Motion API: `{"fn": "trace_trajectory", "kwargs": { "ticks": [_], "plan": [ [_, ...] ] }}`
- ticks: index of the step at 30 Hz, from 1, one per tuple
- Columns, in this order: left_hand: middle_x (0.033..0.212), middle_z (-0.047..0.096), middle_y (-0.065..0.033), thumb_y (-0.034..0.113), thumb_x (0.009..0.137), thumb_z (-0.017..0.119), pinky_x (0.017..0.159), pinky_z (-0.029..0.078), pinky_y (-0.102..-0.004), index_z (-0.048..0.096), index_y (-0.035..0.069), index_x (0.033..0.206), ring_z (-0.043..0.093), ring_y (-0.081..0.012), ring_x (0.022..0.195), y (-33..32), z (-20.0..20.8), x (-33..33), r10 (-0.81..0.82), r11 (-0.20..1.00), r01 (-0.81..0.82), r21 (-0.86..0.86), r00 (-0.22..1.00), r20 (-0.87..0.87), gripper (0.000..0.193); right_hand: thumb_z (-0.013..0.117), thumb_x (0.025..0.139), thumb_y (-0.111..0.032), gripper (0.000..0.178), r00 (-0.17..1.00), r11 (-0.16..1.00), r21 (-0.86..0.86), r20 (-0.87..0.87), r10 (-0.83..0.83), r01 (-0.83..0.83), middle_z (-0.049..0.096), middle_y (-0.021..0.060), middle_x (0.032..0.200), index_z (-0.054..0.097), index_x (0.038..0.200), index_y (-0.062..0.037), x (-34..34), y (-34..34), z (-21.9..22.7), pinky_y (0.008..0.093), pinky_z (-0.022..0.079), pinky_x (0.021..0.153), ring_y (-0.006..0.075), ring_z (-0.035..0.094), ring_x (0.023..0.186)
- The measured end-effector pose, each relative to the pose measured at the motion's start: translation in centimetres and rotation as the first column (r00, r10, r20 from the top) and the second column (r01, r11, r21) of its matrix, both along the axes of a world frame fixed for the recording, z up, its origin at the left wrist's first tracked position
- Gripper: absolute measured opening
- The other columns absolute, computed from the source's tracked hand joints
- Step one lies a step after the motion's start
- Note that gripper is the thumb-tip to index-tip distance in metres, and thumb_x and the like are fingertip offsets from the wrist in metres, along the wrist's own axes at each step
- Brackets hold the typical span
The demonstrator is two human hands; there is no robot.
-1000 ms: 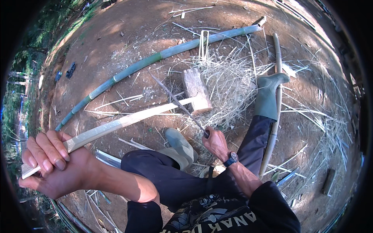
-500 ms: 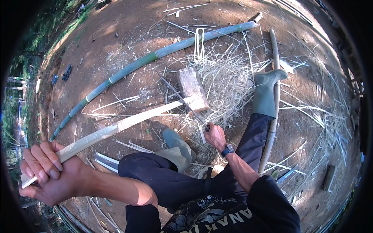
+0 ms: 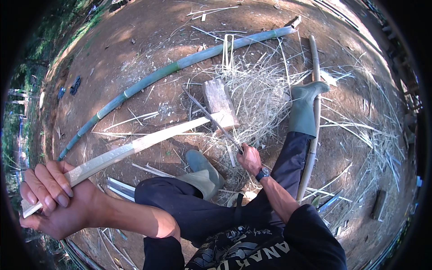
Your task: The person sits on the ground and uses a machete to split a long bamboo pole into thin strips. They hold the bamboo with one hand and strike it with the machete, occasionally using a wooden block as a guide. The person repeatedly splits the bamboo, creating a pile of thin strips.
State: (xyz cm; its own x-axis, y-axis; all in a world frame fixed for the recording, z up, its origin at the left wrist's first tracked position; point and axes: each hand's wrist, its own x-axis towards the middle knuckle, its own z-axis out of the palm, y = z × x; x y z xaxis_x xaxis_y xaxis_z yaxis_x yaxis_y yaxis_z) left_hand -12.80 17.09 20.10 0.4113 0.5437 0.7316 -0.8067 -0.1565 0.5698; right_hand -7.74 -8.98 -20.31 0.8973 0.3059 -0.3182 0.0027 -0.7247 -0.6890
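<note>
I sat on the bare dirt ground (image 3: 148, 54), legs stretched out, looking down at my own work. My left hand (image 3: 54, 198) was closed tight around the near end of a long pale split bamboo slat (image 3: 135, 146), fingers (image 3: 58, 182) wrapped over its top and thumb beneath, so the strip ran up and away from me at a slant. Its far end rested on a small wooden block (image 3: 219, 102), which seemed to serve as an anvil to steady the piece off the ground. My right hand (image 3: 249, 158) was shut around the handle of a long thin blade (image 3: 211, 119), whose edge lay across the slat just beside the block, likely so the cut met firm support. My green rubber boots (image 3: 302, 108) sat either side of the work, one knee bent in close. A heap of pale bamboo shavings (image 3: 261, 90) spread beyond the block. A long green bamboo pole (image 3: 180, 65) lay further off, well apart from my hands.
</note>
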Motion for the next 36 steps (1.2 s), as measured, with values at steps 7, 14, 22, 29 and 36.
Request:
{"fn": "trace_trajectory", "kwargs": {
  "ticks": [7,14,22,29,36],
  "plan": [
    [0.052,0.036,0.0027,0.058,0.091,0.040,0.037,0.026,-0.0180,0.041,0.009,0.072,0.030,-0.0064,0.039,-0.1,-0.2,0.8,-0.088,0.996,0.088,0.006,0.994,0.063,0.053,0.058,0.073,-0.020,0.025,0.999,0.991,-0.129,0.022,-0.028,0.030,0.064,0.0258,0.082,0.060,0.084,0.0028,2.5,-4.7,-7.5,0.0481,0.049,0.076,0.0411,0.062,0.083],
    [0.051,0.035,0.0030,0.057,0.089,0.046,0.037,0.026,-0.0179,0.042,0.009,0.070,0.029,-0.0054,0.038,-0.9,0.1,0.7,-0.088,0.996,0.089,-0.030,0.996,0.030,0.052,0.060,0.071,-0.017,0.027,0.996,1.000,0.029,0.085,0.011,-0.013,0.062,0.0245,0.071,0.058,0.090,0.0023,1.1,-0.9,-0.6,0.0485,0.050,0.070,0.0425,0.061,0.073],
    [0.052,0.036,0.0041,0.041,0.083,0.062,0.039,0.027,-0.0180,0.043,0.008,0.071,0.030,-0.0053,0.041,-1.4,-0.3,0.9,-0.085,0.996,0.086,-0.007,0.996,0.036,0.040,0.064,0.071,-0.020,0.028,0.982,0.962,-0.244,-0.113,-0.152,0.120,0.065,0.0262,0.088,0.065,0.089,0.0015,3.7,-4.5,-8.2,0.0463,0.050,0.077,0.0406,0.063,0.088],
    [0.056,0.037,-0.0011,0.056,0.094,0.025,0.043,0.028,-0.0208,0.040,0.008,0.073,0.033,-0.0093,0.044,-1.9,0.9,1.7,0.076,0.997,-0.077,-0.009,0.996,-0.055,0.054,0.063,0.072,-0.017,0.026,0.790,0.963,0.078,-0.591,-0.163,0.258,0.065,0.0259,0.078,0.064,0.083,0.0060,3.2,-4.5,-10.3,0.0444,0.050,0.068,0.0397,0.065,0.079],
    [0.051,0.031,0.0005,0.051,0.093,0.023,0.035,0.017,-0.0200,0.037,0.010,0.069,0.023,-0.0069,0.036,-1.5,1.2,0.2,-0.010,1.000,0.009,-0.030,0.999,-0.033,0.049,0.057,0.073,-0.014,0.026,0.989,0.984,0.095,-0.014,-0.150,0.150,0.062,0.0273,0.072,0.061,0.087,0.0072,0.3,1.4,3.7,0.0450,0.049,0.068,0.0413,0.063,0.071]
  ]
}}
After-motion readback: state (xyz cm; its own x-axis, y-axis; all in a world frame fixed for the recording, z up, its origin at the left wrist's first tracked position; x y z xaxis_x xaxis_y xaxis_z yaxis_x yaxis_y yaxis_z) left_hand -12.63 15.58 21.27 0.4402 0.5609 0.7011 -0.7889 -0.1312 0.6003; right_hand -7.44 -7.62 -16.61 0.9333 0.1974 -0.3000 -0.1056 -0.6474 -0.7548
